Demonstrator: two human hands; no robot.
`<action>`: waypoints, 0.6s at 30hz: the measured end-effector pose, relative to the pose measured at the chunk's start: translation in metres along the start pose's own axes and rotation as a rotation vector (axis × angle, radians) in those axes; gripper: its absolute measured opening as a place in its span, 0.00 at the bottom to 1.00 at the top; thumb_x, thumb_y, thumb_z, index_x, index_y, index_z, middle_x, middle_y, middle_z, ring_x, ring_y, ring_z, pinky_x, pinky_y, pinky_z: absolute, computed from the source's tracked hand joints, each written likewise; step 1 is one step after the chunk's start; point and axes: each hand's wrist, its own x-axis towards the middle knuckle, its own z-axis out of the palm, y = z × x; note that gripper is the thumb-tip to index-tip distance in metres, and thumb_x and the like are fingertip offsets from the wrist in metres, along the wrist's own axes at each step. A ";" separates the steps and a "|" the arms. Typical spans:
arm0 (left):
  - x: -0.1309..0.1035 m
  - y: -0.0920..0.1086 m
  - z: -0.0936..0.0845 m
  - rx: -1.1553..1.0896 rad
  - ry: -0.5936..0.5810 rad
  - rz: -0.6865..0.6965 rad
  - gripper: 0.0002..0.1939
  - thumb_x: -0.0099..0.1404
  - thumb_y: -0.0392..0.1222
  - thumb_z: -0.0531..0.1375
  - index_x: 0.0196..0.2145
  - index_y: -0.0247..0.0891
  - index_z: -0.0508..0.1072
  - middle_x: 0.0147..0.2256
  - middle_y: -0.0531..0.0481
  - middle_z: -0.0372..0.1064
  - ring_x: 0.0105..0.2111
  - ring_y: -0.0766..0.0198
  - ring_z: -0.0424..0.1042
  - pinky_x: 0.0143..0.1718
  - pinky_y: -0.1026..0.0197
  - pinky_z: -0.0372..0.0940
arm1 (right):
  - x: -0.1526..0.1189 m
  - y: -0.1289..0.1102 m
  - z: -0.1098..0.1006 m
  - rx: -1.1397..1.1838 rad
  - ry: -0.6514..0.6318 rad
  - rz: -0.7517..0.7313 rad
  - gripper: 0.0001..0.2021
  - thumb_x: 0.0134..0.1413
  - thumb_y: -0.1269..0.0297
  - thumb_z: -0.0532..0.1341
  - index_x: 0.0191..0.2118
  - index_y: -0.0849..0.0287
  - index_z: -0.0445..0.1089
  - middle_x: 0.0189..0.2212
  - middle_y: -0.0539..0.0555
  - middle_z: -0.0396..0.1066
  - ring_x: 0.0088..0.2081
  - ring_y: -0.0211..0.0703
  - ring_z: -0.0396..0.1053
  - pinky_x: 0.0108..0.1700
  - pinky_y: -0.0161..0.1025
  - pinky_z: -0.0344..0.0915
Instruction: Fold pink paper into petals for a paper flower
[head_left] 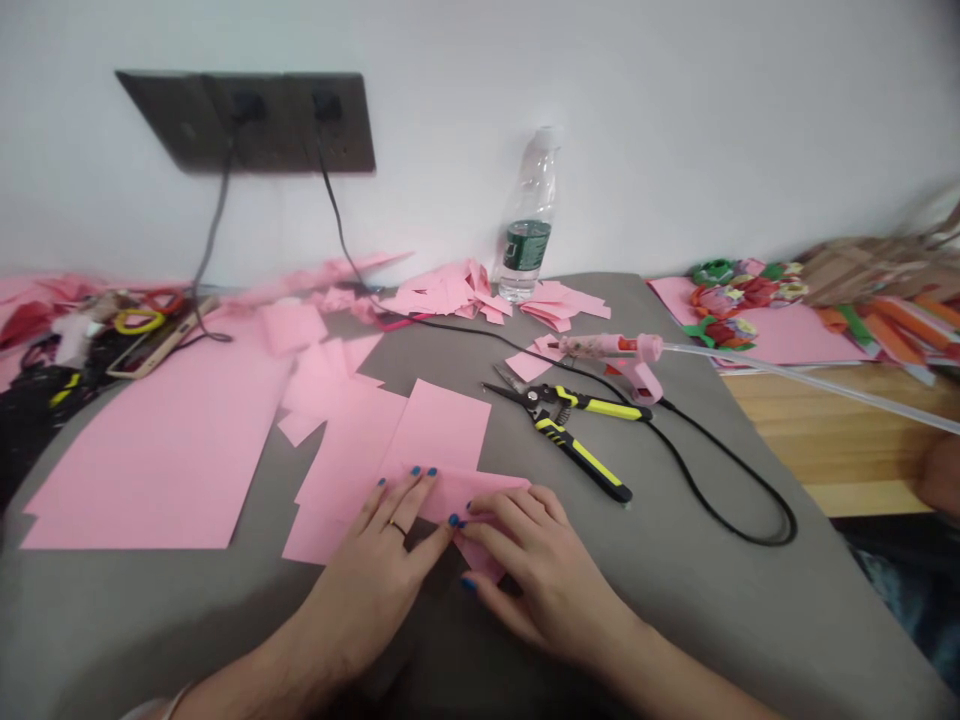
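A sheet of pink paper lies under both my hands at the front of the grey table, with one corner turned over. My left hand holds its left side, fingertips on the upper edge and thumb on the fold. From the other side my right hand grips the folded part with bent fingers, its thumb low beside the paper. The fingertips of the two hands meet at the fold. More pink sheets lie just beyond and to the left, partly under my left hand.
Yellow-and-black shears lie spread to the right. Behind them is a pink glue gun with a glue stick and looping cord. A water bottle stands by the wall. Large pink sheets cover the left; paper flowers lie at right.
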 end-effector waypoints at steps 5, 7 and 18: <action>0.002 -0.005 0.002 -0.043 -0.043 -0.045 0.24 0.67 0.24 0.53 0.52 0.43 0.78 0.59 0.33 0.69 0.59 0.44 0.69 0.55 0.36 0.68 | 0.017 0.003 0.006 -0.190 -0.050 -0.063 0.11 0.62 0.73 0.59 0.49 0.62 0.72 0.37 0.57 0.74 0.38 0.49 0.67 0.43 0.45 0.57; 0.003 -0.004 0.002 -0.060 -0.044 -0.079 0.24 0.67 0.24 0.54 0.51 0.45 0.79 0.60 0.35 0.68 0.60 0.45 0.67 0.56 0.35 0.67 | 0.024 0.004 0.010 -0.256 -0.075 -0.068 0.15 0.62 0.72 0.60 0.54 0.64 0.70 0.38 0.58 0.74 0.37 0.50 0.66 0.42 0.46 0.57; 0.009 -0.004 -0.004 -0.030 -0.045 -0.089 0.18 0.64 0.32 0.63 0.49 0.50 0.81 0.57 0.34 0.72 0.59 0.34 0.67 0.53 0.26 0.64 | 0.024 0.021 -0.001 -0.361 -0.140 -0.023 0.15 0.58 0.73 0.62 0.51 0.60 0.73 0.33 0.55 0.74 0.32 0.47 0.66 0.41 0.47 0.50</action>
